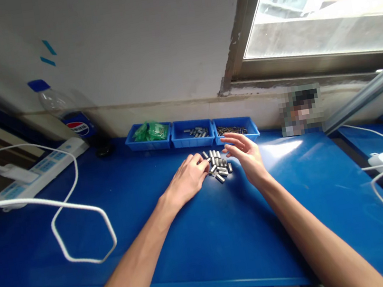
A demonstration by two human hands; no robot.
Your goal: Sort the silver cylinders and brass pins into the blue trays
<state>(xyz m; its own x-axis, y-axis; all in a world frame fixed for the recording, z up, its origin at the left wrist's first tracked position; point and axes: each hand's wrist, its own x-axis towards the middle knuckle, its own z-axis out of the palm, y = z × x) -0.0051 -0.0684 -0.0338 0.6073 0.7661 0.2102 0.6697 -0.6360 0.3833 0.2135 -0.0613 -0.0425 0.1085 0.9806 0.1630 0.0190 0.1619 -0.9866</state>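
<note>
A loose pile of small metal-and-black cylindrical pieces (220, 162) lies on the blue table, between my two hands. At the pile's left edge is my left hand (192, 172), its fingers bent down and drawn together. The fingertips are partly hidden, so whatever they may hold does not show. On the pile's other side my right hand (247, 154) is raised a little with its fingers apart and nothing in them. Behind the pile, the middle blue bin (193, 142) contains more of the similar small pieces (200, 132).
The left blue bin (150, 145) holds green plastic bags; the right one (255, 131) holds thin metal pins or screws. A cola bottle (79, 126) stands back left. White power strips (50, 164) and cables (93, 208) lie at both sides. A wall and window frame bound the back.
</note>
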